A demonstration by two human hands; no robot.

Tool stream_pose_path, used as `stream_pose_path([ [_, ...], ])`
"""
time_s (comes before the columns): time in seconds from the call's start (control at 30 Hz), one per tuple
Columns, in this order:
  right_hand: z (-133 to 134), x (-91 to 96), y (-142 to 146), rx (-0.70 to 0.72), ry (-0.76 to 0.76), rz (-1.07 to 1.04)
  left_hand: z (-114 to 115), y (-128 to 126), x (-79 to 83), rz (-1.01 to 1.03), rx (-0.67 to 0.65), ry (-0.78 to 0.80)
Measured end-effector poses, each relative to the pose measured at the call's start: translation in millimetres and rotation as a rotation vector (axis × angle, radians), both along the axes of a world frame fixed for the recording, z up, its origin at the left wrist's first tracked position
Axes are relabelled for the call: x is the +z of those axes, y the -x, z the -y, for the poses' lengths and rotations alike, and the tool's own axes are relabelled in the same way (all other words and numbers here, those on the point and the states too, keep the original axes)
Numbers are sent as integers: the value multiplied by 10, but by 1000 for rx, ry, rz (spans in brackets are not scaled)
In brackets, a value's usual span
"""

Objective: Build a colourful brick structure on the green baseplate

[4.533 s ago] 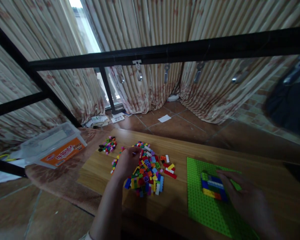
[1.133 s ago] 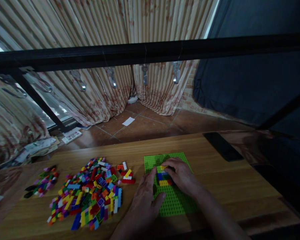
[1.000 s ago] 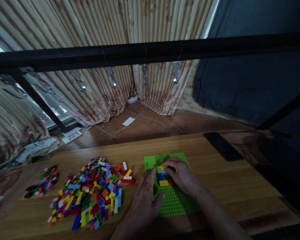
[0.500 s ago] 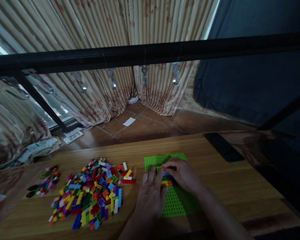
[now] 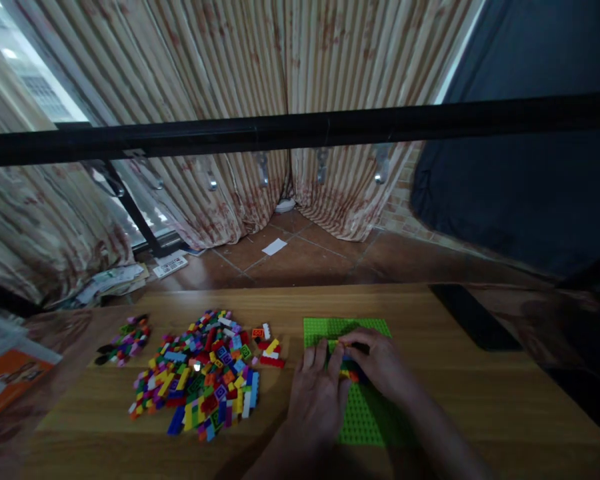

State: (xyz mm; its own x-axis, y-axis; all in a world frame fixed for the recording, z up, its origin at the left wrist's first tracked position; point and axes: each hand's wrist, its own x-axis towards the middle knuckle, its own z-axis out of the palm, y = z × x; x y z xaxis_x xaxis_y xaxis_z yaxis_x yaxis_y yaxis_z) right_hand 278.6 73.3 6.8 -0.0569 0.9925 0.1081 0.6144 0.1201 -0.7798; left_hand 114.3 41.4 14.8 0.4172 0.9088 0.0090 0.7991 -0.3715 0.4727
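A green studded baseplate lies on the wooden table. Attached near its middle are toy bricks in yellow, orange and blue, partly covered by my fingers. My left hand rests palm down over the plate's left side, fingers stretched, its index fingertip against the bricks. From the right, my right hand pinches a small orange brick at the upper edge of the built part. Most of that brick is hidden by fingertips.
Left of the plate spreads a big pile of loose bricks, with a smaller heap farther left. A black phone lies at the table's right. Beyond the table runs a dark metal bar with hanging hooks, before striped curtains.
The camera view has shifted, so the table and bricks appear farther right. Both hands keep nearly the same place on the plate, the right still pinching the orange brick.
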Motion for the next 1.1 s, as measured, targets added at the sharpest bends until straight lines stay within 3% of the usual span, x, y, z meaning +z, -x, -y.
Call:
stream_pose_path([
  [0.17,10,-68,-36,10,7,21,39,-20,11,24,20,31],
  [0.4,23,-57,-77,-78,40,11,33,-8,-100,64,31,24],
  [0.63,-30,-82,-65,-101,39,1,28,1,-38,61,21,86],
  [0.83,-74,-70,-85,-113,118,-28,36,-4,-110,66,27,0],
  [1.1,-89,-82,-122,-120,120,13,61,63,1,52,-21,-25],
])
